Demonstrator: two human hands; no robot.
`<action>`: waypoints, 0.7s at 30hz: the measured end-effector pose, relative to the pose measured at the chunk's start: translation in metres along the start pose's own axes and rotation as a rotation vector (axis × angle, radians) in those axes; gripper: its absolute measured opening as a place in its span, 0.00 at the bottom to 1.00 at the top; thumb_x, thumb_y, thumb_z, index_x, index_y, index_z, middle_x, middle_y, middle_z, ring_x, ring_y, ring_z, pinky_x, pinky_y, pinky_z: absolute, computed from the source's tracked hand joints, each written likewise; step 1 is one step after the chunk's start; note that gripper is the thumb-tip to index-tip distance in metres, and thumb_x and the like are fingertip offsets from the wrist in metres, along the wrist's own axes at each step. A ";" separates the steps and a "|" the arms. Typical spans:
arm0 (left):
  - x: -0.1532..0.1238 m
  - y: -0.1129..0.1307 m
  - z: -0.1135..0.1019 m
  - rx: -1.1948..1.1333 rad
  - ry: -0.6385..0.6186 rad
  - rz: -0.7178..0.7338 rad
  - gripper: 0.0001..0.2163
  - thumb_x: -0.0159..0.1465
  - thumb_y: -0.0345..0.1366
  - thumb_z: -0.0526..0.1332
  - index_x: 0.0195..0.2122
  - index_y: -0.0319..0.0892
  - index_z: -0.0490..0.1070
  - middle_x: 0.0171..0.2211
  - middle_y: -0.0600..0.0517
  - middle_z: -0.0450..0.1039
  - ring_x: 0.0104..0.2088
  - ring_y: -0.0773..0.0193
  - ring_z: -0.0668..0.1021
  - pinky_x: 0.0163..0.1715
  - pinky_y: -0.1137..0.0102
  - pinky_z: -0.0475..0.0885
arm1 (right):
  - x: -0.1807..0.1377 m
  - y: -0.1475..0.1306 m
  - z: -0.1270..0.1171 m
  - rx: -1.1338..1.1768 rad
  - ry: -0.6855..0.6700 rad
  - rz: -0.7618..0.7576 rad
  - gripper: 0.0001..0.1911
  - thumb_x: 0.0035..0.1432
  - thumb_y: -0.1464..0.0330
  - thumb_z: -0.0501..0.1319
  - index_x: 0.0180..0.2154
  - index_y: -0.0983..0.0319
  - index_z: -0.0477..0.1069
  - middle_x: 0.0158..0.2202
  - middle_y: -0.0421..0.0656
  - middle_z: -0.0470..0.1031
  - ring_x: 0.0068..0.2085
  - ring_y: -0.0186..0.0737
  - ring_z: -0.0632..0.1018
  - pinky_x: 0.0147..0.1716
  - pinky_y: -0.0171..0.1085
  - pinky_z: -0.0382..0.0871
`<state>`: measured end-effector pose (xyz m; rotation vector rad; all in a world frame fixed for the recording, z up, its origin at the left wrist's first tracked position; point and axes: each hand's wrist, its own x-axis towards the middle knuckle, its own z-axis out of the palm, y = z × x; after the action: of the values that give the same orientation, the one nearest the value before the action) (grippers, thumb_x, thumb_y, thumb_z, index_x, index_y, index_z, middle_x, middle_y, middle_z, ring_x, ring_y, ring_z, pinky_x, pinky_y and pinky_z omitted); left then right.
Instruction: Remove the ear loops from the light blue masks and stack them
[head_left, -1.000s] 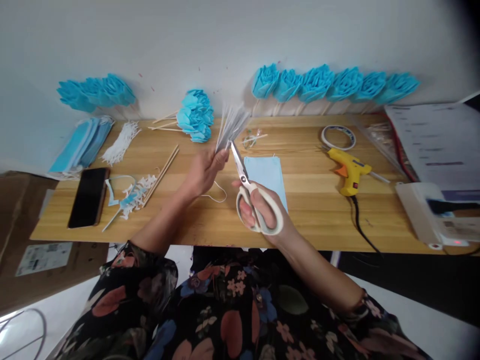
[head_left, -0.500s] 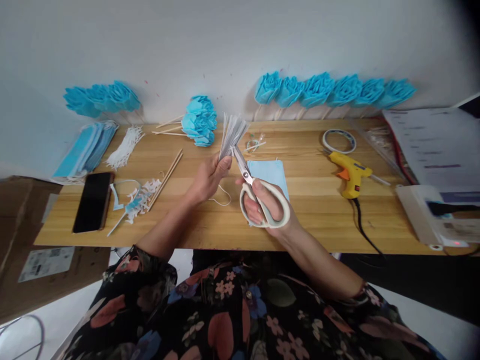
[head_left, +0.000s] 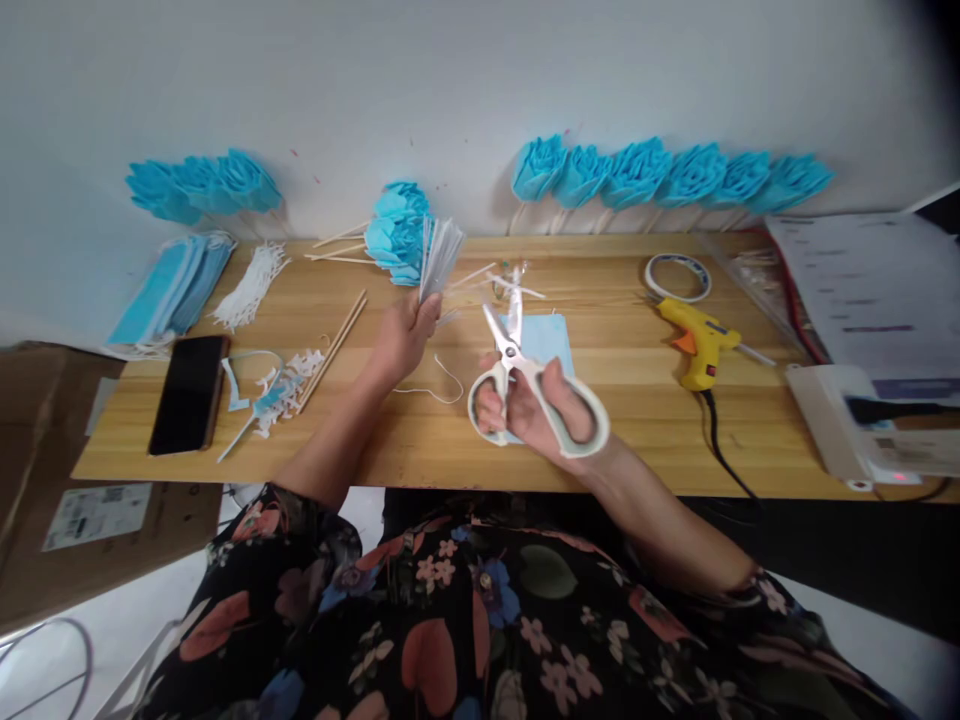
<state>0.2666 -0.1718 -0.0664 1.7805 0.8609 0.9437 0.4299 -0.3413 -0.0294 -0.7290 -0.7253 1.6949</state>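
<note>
My left hand is closed on a fanned bundle of thin white strips, held up above the wooden table. My right hand grips white-handled scissors with the blades spread apart, just right of the bundle. Under the scissors lies a flat blue face mask. A loose white ear loop rests on the table between my hands.
Blue mask flowers line the wall, with more at the left and centre. A mask stack, a phone, wooden sticks, a tape roll, a yellow glue gun and papers lie around.
The scissor blades have spread apart and moved right, away from the strips. My left hand carried the bundle slightly left. Cut white pieces now lie near the mask's top.
</note>
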 end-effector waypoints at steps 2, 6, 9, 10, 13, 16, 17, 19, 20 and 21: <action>0.001 -0.003 -0.001 -0.062 -0.001 -0.036 0.24 0.70 0.56 0.60 0.24 0.44 0.61 0.18 0.58 0.56 0.20 0.69 0.58 0.21 0.71 0.52 | -0.009 -0.025 -0.011 -0.161 0.074 -0.103 0.29 0.57 0.41 0.66 0.50 0.52 0.77 0.33 0.38 0.70 0.31 0.36 0.69 0.37 0.43 0.67; 0.001 -0.003 0.001 -0.161 -0.019 -0.079 0.27 0.67 0.63 0.59 0.26 0.44 0.60 0.18 0.60 0.52 0.19 0.71 0.56 0.20 0.72 0.50 | -0.022 -0.065 -0.069 -0.966 0.645 -0.256 0.27 0.50 0.52 0.73 0.50 0.54 0.79 0.41 0.44 0.76 0.39 0.43 0.76 0.44 0.46 0.70; 0.000 -0.001 0.001 -0.153 -0.078 -0.076 0.28 0.65 0.65 0.58 0.27 0.44 0.59 0.19 0.60 0.52 0.19 0.72 0.55 0.20 0.73 0.50 | -0.030 -0.070 -0.114 -1.605 0.694 -0.033 0.33 0.54 0.60 0.67 0.61 0.59 0.73 0.55 0.54 0.79 0.53 0.59 0.79 0.54 0.58 0.71; 0.000 -0.001 0.001 -0.151 -0.098 -0.073 0.28 0.65 0.66 0.58 0.27 0.45 0.59 0.19 0.60 0.51 0.20 0.72 0.55 0.20 0.73 0.50 | -0.033 -0.069 -0.123 -1.725 0.657 0.006 0.32 0.56 0.59 0.66 0.62 0.58 0.72 0.56 0.54 0.79 0.56 0.62 0.78 0.55 0.61 0.71; -0.003 0.003 0.000 -0.133 -0.151 -0.064 0.27 0.65 0.65 0.57 0.28 0.45 0.59 0.20 0.60 0.52 0.20 0.72 0.56 0.21 0.72 0.52 | -0.037 -0.069 -0.121 -1.981 0.487 -0.021 0.25 0.61 0.59 0.63 0.58 0.59 0.75 0.53 0.54 0.82 0.55 0.66 0.80 0.54 0.65 0.73; -0.007 0.008 0.001 -0.052 -0.222 -0.043 0.25 0.67 0.62 0.56 0.28 0.44 0.59 0.21 0.59 0.53 0.22 0.70 0.58 0.22 0.72 0.53 | -0.024 -0.075 -0.082 -1.993 0.469 -0.321 0.18 0.67 0.60 0.59 0.53 0.58 0.78 0.52 0.53 0.82 0.55 0.64 0.81 0.56 0.64 0.73; -0.009 0.010 0.001 -0.011 -0.243 -0.035 0.24 0.68 0.61 0.56 0.28 0.44 0.59 0.22 0.58 0.54 0.23 0.70 0.59 0.22 0.72 0.54 | -0.016 -0.077 -0.066 -1.909 0.452 -0.429 0.16 0.68 0.60 0.59 0.52 0.58 0.79 0.52 0.52 0.83 0.54 0.62 0.81 0.55 0.61 0.74; -0.012 0.013 0.001 0.062 -0.262 -0.014 0.23 0.69 0.58 0.55 0.28 0.44 0.59 0.22 0.57 0.56 0.23 0.69 0.60 0.23 0.72 0.55 | 0.005 -0.078 -0.037 -1.708 0.394 -0.545 0.13 0.71 0.60 0.58 0.47 0.51 0.80 0.53 0.43 0.82 0.55 0.53 0.81 0.59 0.56 0.74; -0.013 0.015 0.002 0.091 -0.266 -0.003 0.22 0.70 0.57 0.55 0.28 0.44 0.60 0.22 0.57 0.56 0.24 0.69 0.60 0.24 0.71 0.55 | 0.017 -0.077 -0.026 -1.676 0.370 -0.567 0.12 0.71 0.60 0.57 0.45 0.50 0.81 0.53 0.41 0.82 0.56 0.52 0.80 0.60 0.56 0.72; -0.013 0.016 0.002 0.109 -0.269 0.010 0.22 0.70 0.56 0.55 0.28 0.44 0.60 0.22 0.57 0.56 0.24 0.69 0.61 0.24 0.71 0.56 | 0.028 -0.074 -0.018 -1.669 0.352 -0.568 0.12 0.71 0.61 0.58 0.43 0.50 0.81 0.54 0.42 0.81 0.58 0.53 0.79 0.61 0.58 0.70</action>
<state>0.2643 -0.1893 -0.0555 1.9531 0.7428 0.6543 0.4821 -0.2963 0.0142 -1.6215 -1.8271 0.1053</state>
